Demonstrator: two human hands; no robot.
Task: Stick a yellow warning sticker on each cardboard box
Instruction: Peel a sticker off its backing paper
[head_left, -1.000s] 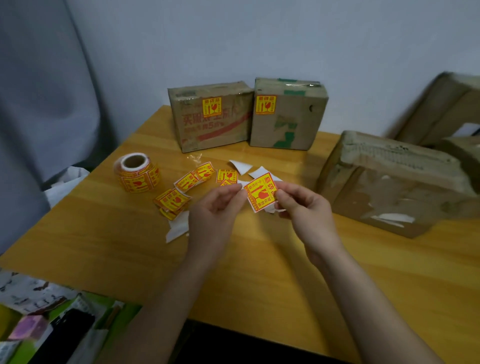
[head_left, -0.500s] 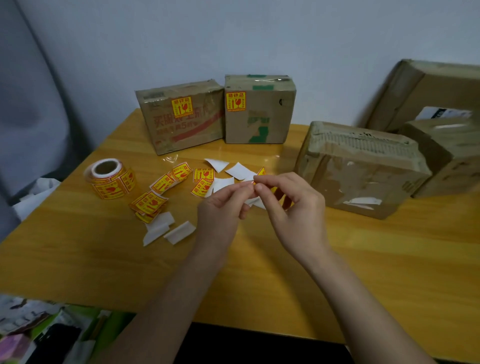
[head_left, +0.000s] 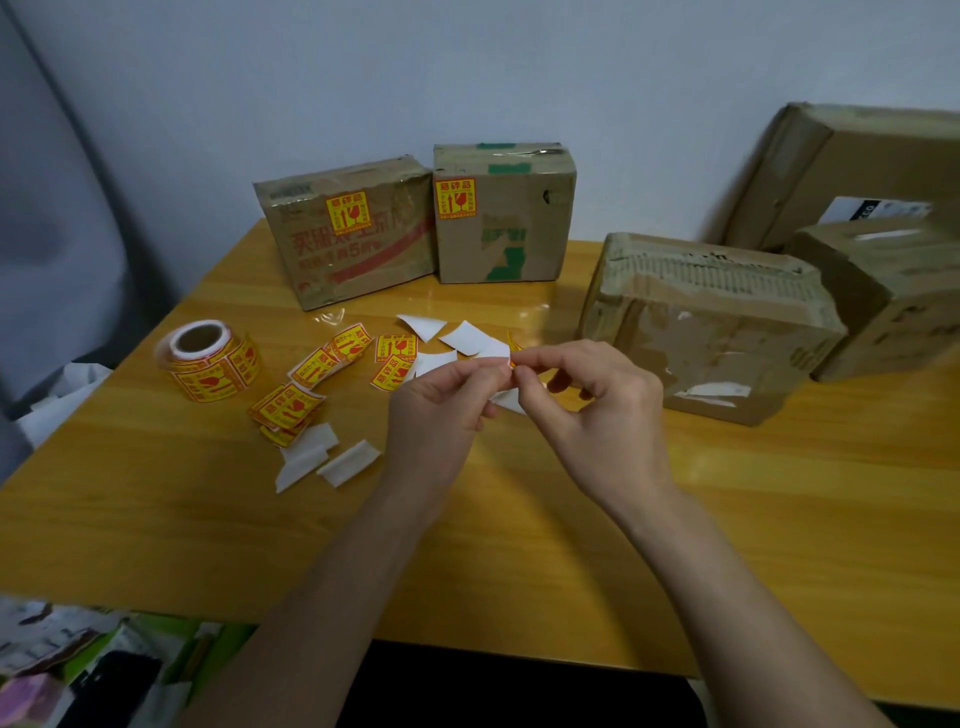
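Wooden worktop is carrying two stickered cardboard boxes, each reading "易碎品"; left hand and right hand are both pinching a yellow warning sticker above centre.

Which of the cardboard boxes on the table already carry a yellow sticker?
The two boxes at the back: the red-printed box and the green-taped box. The box near the right hand shows none.
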